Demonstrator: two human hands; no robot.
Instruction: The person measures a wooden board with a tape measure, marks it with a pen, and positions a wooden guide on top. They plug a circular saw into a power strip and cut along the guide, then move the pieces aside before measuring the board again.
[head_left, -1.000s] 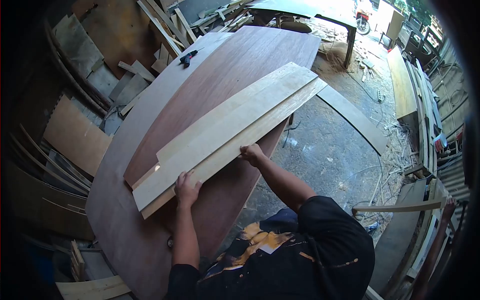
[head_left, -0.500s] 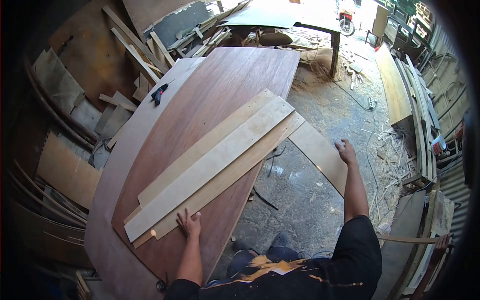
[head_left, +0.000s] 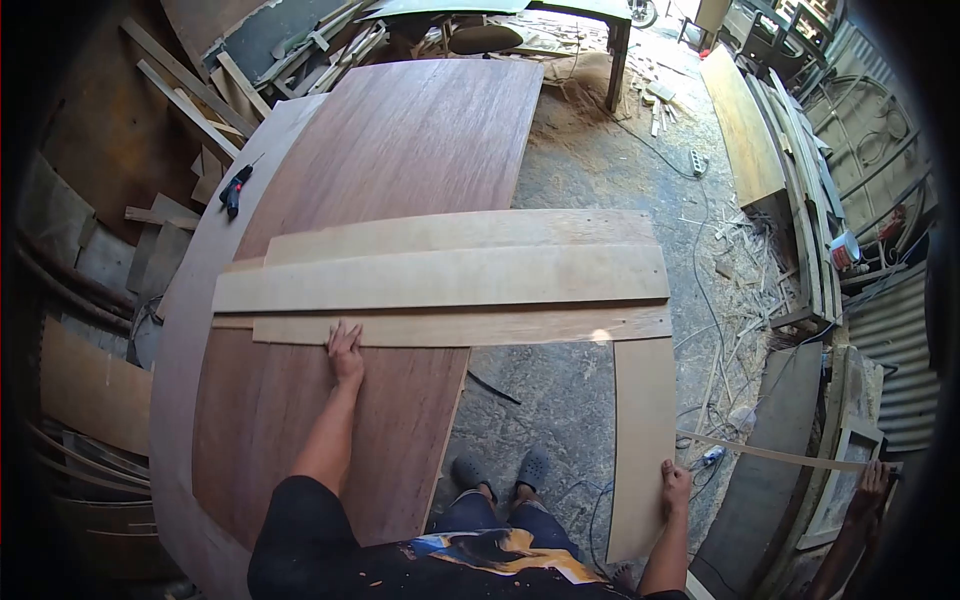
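The left hand (head_left: 345, 352) lies flat and open, steadying the pale boards (head_left: 440, 278) at the bench (head_left: 300, 430) edge, while the right hand (head_left: 676, 487) grips a loose plank (head_left: 640, 440).

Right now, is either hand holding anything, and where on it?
The right hand grips a long pale plywood strip by its near edge. The left hand only presses flat on the stacked pale boards.

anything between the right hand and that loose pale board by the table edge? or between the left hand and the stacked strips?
Nothing visible. The right hand already grips the loose pale board at its near edge. The left hand lies flat against the near edge of the stacked strips on the reddish plywood sheet, with no gap.
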